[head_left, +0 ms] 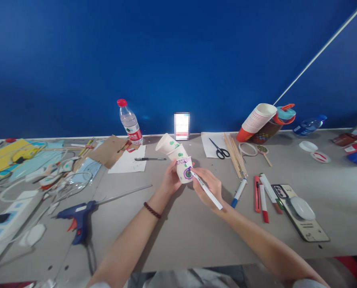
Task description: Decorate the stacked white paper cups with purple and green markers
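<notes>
My left hand (171, 180) is closed around the lower part of a white paper-cup figure (178, 160), made of stacked cups tilted to the left with green dots and purple drawing on them. My right hand (210, 186) grips a white marker pen (205, 190). Its tip touches a purple ring drawn on the lower cup. Both hands are above the middle of the grey table (181, 232). A dark bead bracelet (152, 210) circles my left wrist.
A blue glue gun (79, 218) lies front left near a power strip (7, 218). Markers (264, 196), a phone (301, 212), scissors (219, 150), wooden sticks (235, 158), stacked cups (256, 120) and a water bottle (130, 124) stand around. A blue wall rises behind.
</notes>
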Demonstrator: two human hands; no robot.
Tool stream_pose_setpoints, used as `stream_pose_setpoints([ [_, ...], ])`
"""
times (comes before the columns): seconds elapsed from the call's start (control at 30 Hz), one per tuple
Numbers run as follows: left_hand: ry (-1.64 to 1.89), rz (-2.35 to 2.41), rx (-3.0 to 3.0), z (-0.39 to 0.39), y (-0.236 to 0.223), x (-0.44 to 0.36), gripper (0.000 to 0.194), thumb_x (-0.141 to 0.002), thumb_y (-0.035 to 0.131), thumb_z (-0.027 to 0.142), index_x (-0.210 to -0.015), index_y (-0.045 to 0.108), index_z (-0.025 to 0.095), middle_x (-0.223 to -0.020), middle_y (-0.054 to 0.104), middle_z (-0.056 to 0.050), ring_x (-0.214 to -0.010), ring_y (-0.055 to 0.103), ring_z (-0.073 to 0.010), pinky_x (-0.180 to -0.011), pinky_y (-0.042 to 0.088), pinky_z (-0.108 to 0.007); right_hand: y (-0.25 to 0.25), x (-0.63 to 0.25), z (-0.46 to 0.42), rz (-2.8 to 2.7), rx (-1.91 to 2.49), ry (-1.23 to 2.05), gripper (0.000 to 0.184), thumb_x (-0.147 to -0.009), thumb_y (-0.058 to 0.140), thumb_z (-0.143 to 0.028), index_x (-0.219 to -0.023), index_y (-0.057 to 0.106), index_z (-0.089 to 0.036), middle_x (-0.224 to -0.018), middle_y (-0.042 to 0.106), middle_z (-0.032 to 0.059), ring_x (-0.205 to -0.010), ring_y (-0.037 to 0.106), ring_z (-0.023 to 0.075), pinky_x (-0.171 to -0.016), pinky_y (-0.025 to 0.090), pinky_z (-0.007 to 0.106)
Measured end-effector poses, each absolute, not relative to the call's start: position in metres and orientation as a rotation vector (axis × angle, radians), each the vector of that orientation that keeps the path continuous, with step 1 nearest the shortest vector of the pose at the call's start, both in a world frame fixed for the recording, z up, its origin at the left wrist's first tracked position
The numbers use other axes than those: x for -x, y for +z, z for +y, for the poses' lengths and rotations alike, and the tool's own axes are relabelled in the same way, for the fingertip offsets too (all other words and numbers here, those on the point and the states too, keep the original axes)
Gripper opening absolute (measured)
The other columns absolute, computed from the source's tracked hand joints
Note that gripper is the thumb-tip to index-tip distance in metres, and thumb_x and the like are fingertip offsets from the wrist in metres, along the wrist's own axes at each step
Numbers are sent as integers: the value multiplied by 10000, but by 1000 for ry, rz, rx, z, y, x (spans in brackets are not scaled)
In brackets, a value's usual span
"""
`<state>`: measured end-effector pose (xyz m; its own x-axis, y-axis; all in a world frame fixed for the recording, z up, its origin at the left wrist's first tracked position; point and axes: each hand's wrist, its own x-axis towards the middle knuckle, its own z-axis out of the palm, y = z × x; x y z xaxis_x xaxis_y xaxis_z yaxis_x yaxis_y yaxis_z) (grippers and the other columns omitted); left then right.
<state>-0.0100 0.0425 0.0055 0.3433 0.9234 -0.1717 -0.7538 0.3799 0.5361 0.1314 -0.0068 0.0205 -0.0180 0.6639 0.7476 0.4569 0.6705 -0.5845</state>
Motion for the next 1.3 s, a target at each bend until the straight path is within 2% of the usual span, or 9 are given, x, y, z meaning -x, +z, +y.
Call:
stream_pose_setpoints([
  [0.33,1129,481,-402,42,4,10,430,-791,663,455,-1085,660,141,-1025,719,-108,-989,671,-277,-886,503,-393,22,-131,-6,-1679,901,182,279,-865,565,-134,-1102,686,-216,-919,747,86,-862,707,216,-763,599,357],
  [0.8,1143,487,-376,42,8,8,414,-795,658,452,-1065,666,138,-979,726,-102,-930,680,-252,-837,518,-362,23,-131,-8,-1666,937,203,244,-876,549,-149,-1078,674,-210,-939,726,94,-839,697,196,-760,593,339],
  [1.3,1147,491,-431,42,2,9,429,-785,669,462,-1067,674,138,-1000,719,-107,-951,670,-257,-850,508,-360,20,-132,-7,-1703,914,190,298,-868,559,-126,-1131,665,-219,-950,731,91,-879,689,216,-777,588,364],
])
